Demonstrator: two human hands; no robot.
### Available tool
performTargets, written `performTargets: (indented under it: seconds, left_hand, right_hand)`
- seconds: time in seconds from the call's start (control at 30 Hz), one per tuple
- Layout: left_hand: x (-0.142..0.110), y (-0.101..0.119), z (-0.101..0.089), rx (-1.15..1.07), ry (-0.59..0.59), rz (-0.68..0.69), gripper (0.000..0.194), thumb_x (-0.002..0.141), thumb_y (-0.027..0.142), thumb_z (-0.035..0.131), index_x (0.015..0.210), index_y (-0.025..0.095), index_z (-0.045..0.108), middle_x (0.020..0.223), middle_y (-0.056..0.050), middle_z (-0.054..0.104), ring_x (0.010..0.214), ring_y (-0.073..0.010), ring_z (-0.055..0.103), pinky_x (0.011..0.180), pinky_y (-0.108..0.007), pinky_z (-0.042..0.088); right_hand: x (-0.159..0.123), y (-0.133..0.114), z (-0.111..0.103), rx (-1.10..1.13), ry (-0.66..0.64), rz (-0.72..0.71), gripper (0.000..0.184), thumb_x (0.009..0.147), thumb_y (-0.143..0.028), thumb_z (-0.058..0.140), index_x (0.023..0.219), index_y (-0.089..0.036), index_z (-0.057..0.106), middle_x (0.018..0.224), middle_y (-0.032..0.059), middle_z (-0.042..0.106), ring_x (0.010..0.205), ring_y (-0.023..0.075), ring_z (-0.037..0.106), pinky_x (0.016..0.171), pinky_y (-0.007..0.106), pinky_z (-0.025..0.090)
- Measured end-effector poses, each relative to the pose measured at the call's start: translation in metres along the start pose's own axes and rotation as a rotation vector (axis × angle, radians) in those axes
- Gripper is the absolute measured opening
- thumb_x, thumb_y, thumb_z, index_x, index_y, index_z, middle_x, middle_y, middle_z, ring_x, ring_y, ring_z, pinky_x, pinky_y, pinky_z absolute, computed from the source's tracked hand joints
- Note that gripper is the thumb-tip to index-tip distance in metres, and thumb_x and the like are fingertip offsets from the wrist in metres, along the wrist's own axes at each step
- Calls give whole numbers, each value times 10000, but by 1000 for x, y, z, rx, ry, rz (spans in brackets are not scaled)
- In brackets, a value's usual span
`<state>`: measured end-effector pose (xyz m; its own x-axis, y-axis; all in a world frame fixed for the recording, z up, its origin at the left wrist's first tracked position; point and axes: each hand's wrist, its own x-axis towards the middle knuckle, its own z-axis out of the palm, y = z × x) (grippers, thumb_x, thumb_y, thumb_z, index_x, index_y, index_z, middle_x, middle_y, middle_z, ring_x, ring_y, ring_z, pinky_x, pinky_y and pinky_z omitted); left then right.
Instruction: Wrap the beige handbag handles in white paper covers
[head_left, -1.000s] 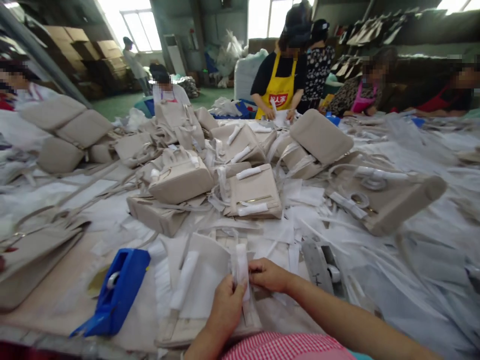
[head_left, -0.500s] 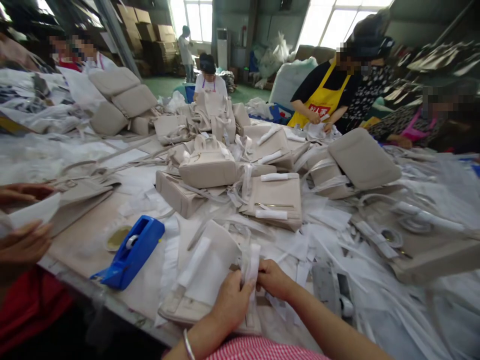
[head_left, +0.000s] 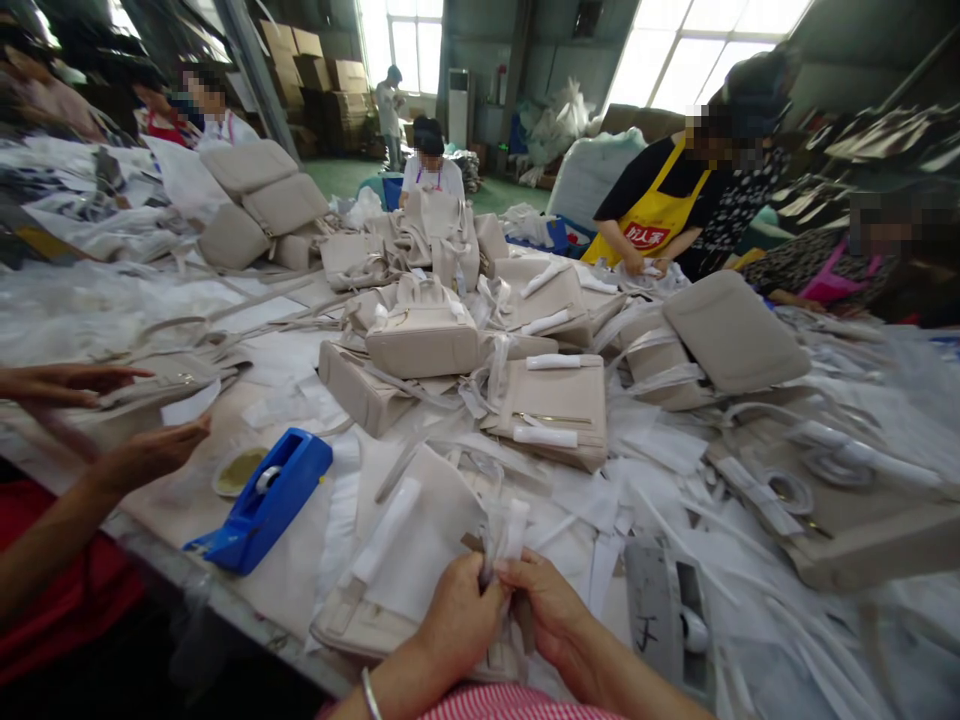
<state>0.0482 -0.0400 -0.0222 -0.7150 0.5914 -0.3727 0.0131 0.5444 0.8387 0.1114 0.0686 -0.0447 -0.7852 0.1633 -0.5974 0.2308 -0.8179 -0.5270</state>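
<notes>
The left hand [head_left: 463, 612] is pinching a beige strap [head_left: 489, 545] at the near bag, its thumb and fingers pressing together; the right hand [head_left: 551, 605] is meeting it from the other side, thumb and fingers closing on the same place beside a white wrap [head_left: 514, 530], though blur is making it hard to say whether they are gripping the strap or the wrap. The beige bag [head_left: 416, 560] is lying on the table [head_left: 281, 525] directly in front of the person, below and to the left of the hands; a white paper roll [head_left: 388, 530] is resting slantwise across it. A blue tape dispenser [head_left: 262, 505] is standing to the left of the bag, partly overlapping a small round dish [head_left: 238, 472]; a grey tape dispenser [head_left: 667, 620] is sitting to the right of the hands among white sheets. Beyond the bag, another beige bag [head_left: 559, 400] with a gold zip is lying flat, and more bags are piling up behind it; at the far left, a co-worker's hand [head_left: 161, 450] is holding a white sheet [head_left: 191, 403]; across the table, a person in a yellow apron [head_left: 652, 215] is leaning over white material.
</notes>
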Motion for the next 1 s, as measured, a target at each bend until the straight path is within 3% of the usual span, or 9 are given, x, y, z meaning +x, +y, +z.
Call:
performTargets:
  seconds: [0.13, 0.27, 0.43, 0.6, 0.67, 0.8, 0.93, 1.0]
  left_hand:
    - [2, 3, -4, -103, -19, -124, 288, 715, 415, 675, 669, 132, 645, 599, 21, 568, 604, -143, 497, 552, -261, 338]
    - [3, 4, -5, -268, -52, -130, 273, 682, 378, 716, 772, 124, 674, 655, 30, 588, 626, -130, 494, 573, -243, 373]
    - [1, 8, -5, -311, -23, -176, 237, 639, 310, 751, 759, 129, 657, 629, 50, 564, 568, -103, 435, 544, -230, 364]
    - [0, 10, -6, -396, -79, -126, 248, 641, 283, 738, 828, 131, 683, 716, 22, 634, 664, -139, 528, 613, -240, 411]
    - [2, 10, -5, -322, -85, -125, 250, 653, 337, 731, 780, 127, 684, 663, 30, 601, 633, -135, 505, 578, -242, 381]
    - [5, 8, -3, -4, -36, -133, 374, 717, 478, 661, 575, 133, 624, 509, 51, 455, 528, -114, 404, 509, -263, 267]
    - [8, 5, 0, 62, -30, -113, 423, 759, 533, 606, 568, 155, 593, 521, 40, 478, 538, -123, 433, 522, -268, 272]
    - [9, 3, 1, 83, -28, -123, 433, 758, 546, 604, 551, 169, 558, 521, 42, 469, 532, -123, 423, 517, -270, 267]
  right_hand:
    - [-6, -4, -2, 77, -75, 9, 278, 610, -163, 776, 876, -103, 717, 713, 81, 718, 707, 219, 673, 739, 344, 531]
    - [-10, -10, -4, 86, -162, 21, 288, 661, -164, 758, 939, -97, 721, 802, 108, 737, 847, 250, 690, 817, 371, 534]
    - [-10, -14, -11, 94, -281, 33, 291, 671, -151, 744, 958, -101, 723, 890, 121, 740, 964, 257, 674, 884, 372, 517]
    - [-8, -11, -15, 80, -335, 30, 280, 699, -184, 730, 970, -116, 720, 938, 117, 733, 993, 247, 661, 897, 353, 507]
    - [-7, -10, -16, 44, -331, 22, 297, 705, -226, 737, 981, -119, 715, 926, 115, 728, 963, 245, 665, 877, 355, 508]
    - [-4, -19, -24, -237, -239, 11, 361, 736, -383, 736, 979, -119, 700, 824, 92, 703, 820, 228, 662, 781, 359, 511]
    - [-1, -50, -35, -822, 2, -277, 346, 679, -441, 769, 842, -143, 703, 815, 53, 669, 779, 190, 590, 712, 301, 476]
    - [0, -64, -36, -943, 27, -337, 315, 669, -431, 768, 785, -149, 689, 761, 28, 647, 723, 167, 554, 652, 274, 446]
